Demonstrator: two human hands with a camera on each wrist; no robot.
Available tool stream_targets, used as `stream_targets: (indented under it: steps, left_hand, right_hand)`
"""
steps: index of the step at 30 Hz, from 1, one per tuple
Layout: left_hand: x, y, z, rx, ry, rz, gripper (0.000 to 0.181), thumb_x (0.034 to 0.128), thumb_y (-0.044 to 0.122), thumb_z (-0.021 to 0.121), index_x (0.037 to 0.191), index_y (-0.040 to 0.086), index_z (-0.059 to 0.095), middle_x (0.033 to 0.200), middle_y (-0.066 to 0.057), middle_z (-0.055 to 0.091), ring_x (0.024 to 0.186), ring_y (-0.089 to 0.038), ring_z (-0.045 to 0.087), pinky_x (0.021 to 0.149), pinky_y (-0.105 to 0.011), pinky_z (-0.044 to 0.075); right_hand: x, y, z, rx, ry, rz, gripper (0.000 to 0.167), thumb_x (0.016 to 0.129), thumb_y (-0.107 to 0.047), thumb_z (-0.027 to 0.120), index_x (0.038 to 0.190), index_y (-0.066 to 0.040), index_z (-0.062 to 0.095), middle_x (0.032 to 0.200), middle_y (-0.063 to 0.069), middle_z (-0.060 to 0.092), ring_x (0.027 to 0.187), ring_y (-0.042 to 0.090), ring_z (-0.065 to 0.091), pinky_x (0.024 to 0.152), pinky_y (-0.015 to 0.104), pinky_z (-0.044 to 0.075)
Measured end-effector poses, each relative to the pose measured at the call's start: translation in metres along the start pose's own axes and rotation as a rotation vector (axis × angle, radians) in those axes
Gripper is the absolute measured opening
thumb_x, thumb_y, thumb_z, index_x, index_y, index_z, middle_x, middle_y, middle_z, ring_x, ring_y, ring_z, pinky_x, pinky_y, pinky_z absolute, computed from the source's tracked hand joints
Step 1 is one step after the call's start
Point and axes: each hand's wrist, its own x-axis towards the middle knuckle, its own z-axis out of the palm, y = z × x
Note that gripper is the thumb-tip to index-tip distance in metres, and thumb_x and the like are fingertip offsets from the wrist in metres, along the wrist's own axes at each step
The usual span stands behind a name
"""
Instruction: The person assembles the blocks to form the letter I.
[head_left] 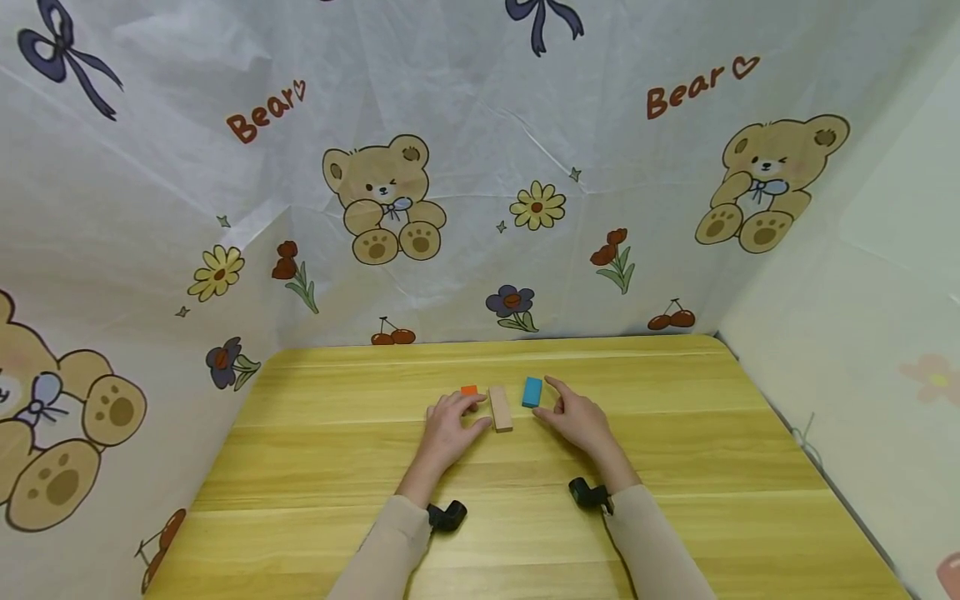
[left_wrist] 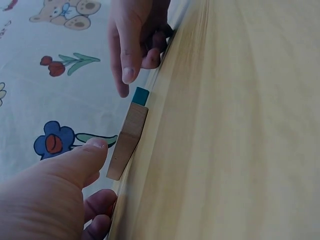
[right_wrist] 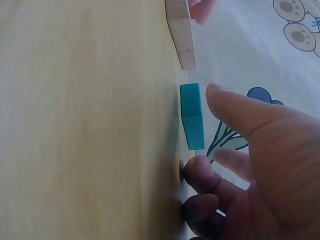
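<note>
Three small blocks lie on the wooden tabletop between two bare hands. A plain wood block [head_left: 500, 409] is in the middle, long side running away from me. Left of it, an orange block [head_left: 468, 390] is partly hidden by the fingers of my left hand [head_left: 448, 429]; contact there is unclear. That hand's thumb is close to the wood block. To the right lies a blue block [head_left: 532, 392], with my right hand [head_left: 581, 418] beside it. In the right wrist view, its thumb and fingers stand spread about the blue block [right_wrist: 192, 116], gripping nothing.
A yellow wood-grain table [head_left: 495, 533] extends around the hands. A white cloth [head_left: 465, 108] printed with bears and flowers hangs behind it and along the left. At the right edge, a pale cable [head_left: 808, 440] lies by the wall. Both wrists wear black cameras [head_left: 447, 517].
</note>
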Motion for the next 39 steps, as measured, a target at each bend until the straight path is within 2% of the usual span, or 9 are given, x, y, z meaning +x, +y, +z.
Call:
stream_targets:
  steps: [9,16,21,23,26,29,35,39]
  left_hand:
    - [0.003,0.006,0.004,0.042,0.006,-0.018,0.045,0.0943,0.048,0.079,0.133,0.025,0.076,0.104,0.001,0.068,0.092,-0.017,0.051,0.083,-0.037,0.028]
    - [0.004,0.006,0.009,0.086,0.014,-0.029,0.044,0.0928,0.05,0.08,0.132,0.03,0.077,0.105,0.001,0.066,0.09,-0.016,0.048,0.081,-0.035,0.026]
    - [0.005,0.005,0.01,0.074,0.013,-0.037,0.045,0.0916,0.049,0.081,0.132,0.03,0.077,0.105,0.001,0.065,0.088,-0.016,0.046,0.081,-0.036,0.025]
    - [0.005,0.006,0.01,0.069,0.007,-0.043,0.045,0.0912,0.049,0.082,0.132,0.031,0.077,0.104,0.001,0.064,0.088,-0.016,0.046,0.08,-0.036,0.024]
    - [0.005,0.007,0.009,0.067,-0.004,-0.05,0.046,0.0908,0.049,0.082,0.132,0.031,0.077,0.104,0.001,0.063,0.088,-0.015,0.046,0.08,-0.036,0.024]
    - [0.006,0.008,0.008,0.064,-0.017,-0.052,0.046,0.0912,0.049,0.082,0.133,0.031,0.076,0.105,0.001,0.063,0.088,-0.015,0.045,0.08,-0.037,0.023]
    - [0.006,0.012,0.003,0.033,-0.042,-0.054,0.045,0.092,0.045,0.082,0.133,0.029,0.076,0.106,-0.001,0.061,0.089,-0.017,0.044,0.08,-0.038,0.022]
    - [0.007,0.012,0.002,0.036,-0.048,-0.057,0.045,0.0921,0.044,0.082,0.134,0.03,0.076,0.104,0.0,0.06,0.089,-0.017,0.043,0.08,-0.039,0.022]
  right_hand:
    - [0.006,-0.004,0.001,-0.071,-0.028,0.006,0.073,0.098,-0.049,0.072,0.16,-0.018,0.049,0.079,0.0,0.061,0.063,0.017,0.05,0.058,0.033,0.034]
    - [0.01,-0.004,0.001,-0.103,-0.047,0.025,0.072,0.098,-0.051,0.072,0.159,-0.021,0.05,0.077,-0.001,0.06,0.062,0.017,0.05,0.057,0.032,0.034]
    - [0.012,-0.004,0.0,-0.14,-0.052,0.034,0.074,0.097,-0.052,0.072,0.16,-0.02,0.05,0.076,0.002,0.062,0.065,0.02,0.055,0.058,0.034,0.037]
    - [0.012,-0.005,0.0,-0.158,-0.052,0.038,0.074,0.096,-0.053,0.072,0.16,-0.021,0.049,0.081,0.005,0.069,0.069,0.023,0.06,0.059,0.035,0.04]
    - [0.013,-0.005,0.0,-0.177,-0.05,0.049,0.073,0.096,-0.053,0.073,0.159,-0.023,0.05,0.097,0.011,0.077,0.076,0.027,0.065,0.061,0.037,0.043]
    - [0.014,-0.005,0.0,-0.19,-0.04,0.051,0.071,0.096,-0.052,0.073,0.158,-0.023,0.052,0.104,0.013,0.078,0.076,0.027,0.065,0.06,0.037,0.043]
    - [0.014,-0.002,0.001,-0.163,-0.023,0.045,0.069,0.096,-0.05,0.074,0.155,-0.021,0.054,0.079,0.002,0.066,0.065,0.02,0.054,0.057,0.034,0.037]
    - [0.012,-0.001,0.0,-0.126,-0.006,0.039,0.068,0.095,-0.049,0.076,0.153,-0.021,0.057,0.079,-0.002,0.062,0.064,0.017,0.053,0.057,0.032,0.036]
